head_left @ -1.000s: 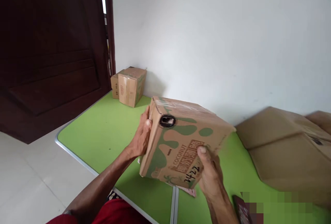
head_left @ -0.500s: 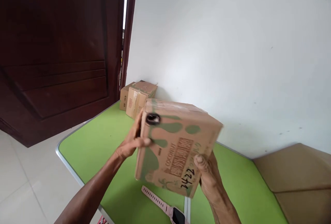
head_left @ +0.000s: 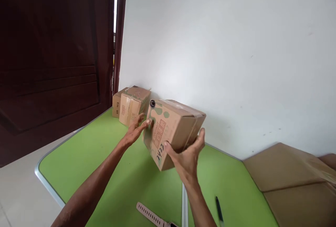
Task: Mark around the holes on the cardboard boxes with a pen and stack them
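A brown cardboard box (head_left: pixel 173 125) with green blotches, red print and a black handwritten number is held tilted above the green table (head_left: pixel 110 185). My right hand (head_left: pixel 187 151) grips its near right end, thumb on the printed face and fingers round the far side. At the box's left edge is my left hand (head_left: pixel 135 130), fingers apart, the thumb close to or touching the cardboard. A dark round item (head_left: pixel 152 104) sits at the box's upper left corner. Behind my left hand stand two smaller-looking boxes, one printed and taped (head_left: pixel 130 110), the other plain (head_left: pixel 116 104).
A pink watch (head_left: pixel 152 215) lies at the table's near edge, and a black pen (head_left: pixel 219 208) is right of the table seam. A large open carton (head_left: pixel 296 185) stands at the right. White wall behind, dark door (head_left: pixel 47 52) at the left.
The held box has moved away from me toward the wall and turned, showing its right end. My left hand has opened at its edge. The pen has come into view.
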Demonstrator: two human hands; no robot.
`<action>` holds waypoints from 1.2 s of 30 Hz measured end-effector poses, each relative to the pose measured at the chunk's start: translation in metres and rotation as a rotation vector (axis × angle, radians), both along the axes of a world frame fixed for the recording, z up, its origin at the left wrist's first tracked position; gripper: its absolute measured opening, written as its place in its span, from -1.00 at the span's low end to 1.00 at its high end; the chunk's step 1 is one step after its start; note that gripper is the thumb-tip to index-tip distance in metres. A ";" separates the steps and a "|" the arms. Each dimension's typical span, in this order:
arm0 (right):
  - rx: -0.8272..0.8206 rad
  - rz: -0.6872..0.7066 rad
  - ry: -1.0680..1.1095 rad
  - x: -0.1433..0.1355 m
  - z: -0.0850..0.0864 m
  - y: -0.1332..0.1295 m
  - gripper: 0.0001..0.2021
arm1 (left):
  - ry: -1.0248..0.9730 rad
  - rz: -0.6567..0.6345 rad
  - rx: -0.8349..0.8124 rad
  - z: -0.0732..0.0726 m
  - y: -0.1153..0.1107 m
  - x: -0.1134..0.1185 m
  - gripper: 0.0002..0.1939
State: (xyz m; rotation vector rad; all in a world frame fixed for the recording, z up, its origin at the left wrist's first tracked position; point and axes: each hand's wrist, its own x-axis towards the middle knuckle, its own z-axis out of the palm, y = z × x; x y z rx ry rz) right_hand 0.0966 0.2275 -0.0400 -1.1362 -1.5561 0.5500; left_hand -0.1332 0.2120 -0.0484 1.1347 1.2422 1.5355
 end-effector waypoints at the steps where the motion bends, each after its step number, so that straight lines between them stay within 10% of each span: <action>1: 0.046 -0.093 -0.040 -0.014 -0.004 0.010 0.46 | 0.047 0.049 -0.007 -0.005 0.003 0.002 -0.01; 11: 0.113 -0.344 -0.084 -0.124 -0.070 0.047 0.26 | 0.265 0.021 -0.018 -0.042 0.012 0.007 -0.28; 28: 0.082 -0.179 -0.032 -0.125 -0.112 0.062 0.16 | 0.324 0.243 -0.078 -0.062 0.029 -0.028 -0.53; 36: 0.034 -0.113 -0.010 -0.136 -0.114 0.066 -0.29 | 0.391 0.326 -0.171 -0.054 0.019 -0.050 -0.55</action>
